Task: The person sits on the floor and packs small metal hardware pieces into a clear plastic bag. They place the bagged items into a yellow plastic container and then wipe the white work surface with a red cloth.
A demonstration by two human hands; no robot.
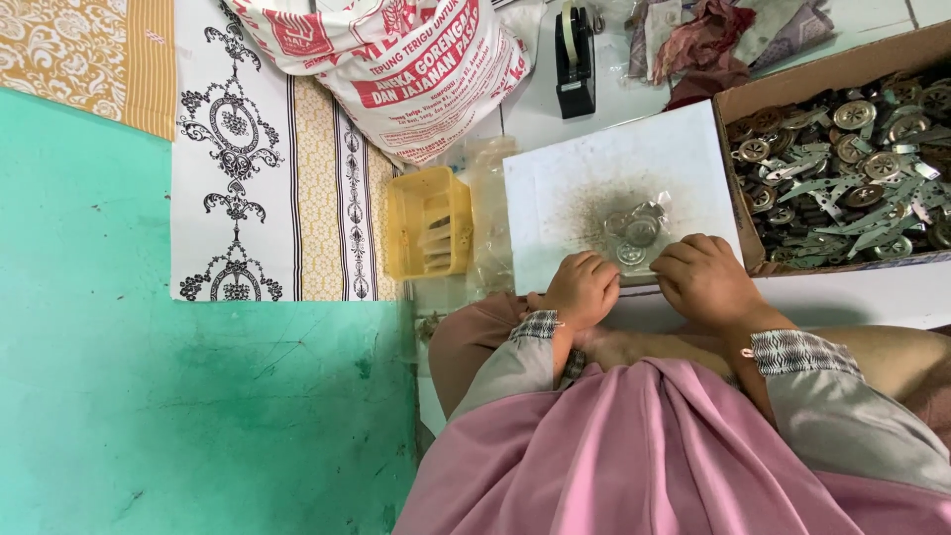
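Two hands (584, 289); one cardboard box (792, 74); one yellow basket (428, 224); one tape dispenser (575, 59); one printed sack (396, 59).

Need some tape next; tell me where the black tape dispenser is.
In the head view, the black tape dispenser stands at top centre, between the printed sack and the crumpled cloth scraps, beyond the white board.

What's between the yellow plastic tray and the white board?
In the head view, a heap of clear plastic bags lies between the yellow plastic tray and the white board.
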